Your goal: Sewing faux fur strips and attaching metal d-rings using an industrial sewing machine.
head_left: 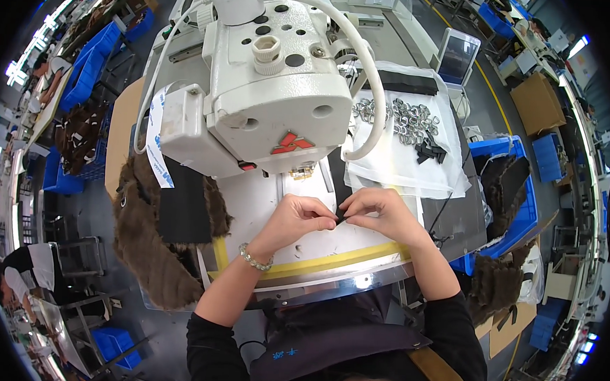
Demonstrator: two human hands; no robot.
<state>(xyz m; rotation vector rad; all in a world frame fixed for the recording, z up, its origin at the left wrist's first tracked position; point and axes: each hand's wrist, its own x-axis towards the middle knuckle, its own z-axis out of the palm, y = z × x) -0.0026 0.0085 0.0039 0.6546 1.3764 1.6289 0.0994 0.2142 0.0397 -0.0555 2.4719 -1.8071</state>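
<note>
My left hand [295,220], with a beaded bracelet at its wrist, and my right hand [381,212] meet over the white work plate [308,254]. Thumbs and fingers of both are pinched on a small black strap piece [340,214], partly hidden by the fingertips. Just beyond the hands stands the large white head of a sewing machine [282,103]. Its needle area is mostly covered by the housing. To the right, a pile of metal buckle rings [409,120] and several short black strap pieces [430,150] lie on a white cloth [396,169].
Brown fur pieces [151,251] with a black panel [182,208] hang over the table's left side. Yellow tape [336,258] runs along the plate's front edge. A blue crate [528,219] stands at the right, and a small screen [458,55] at the back right.
</note>
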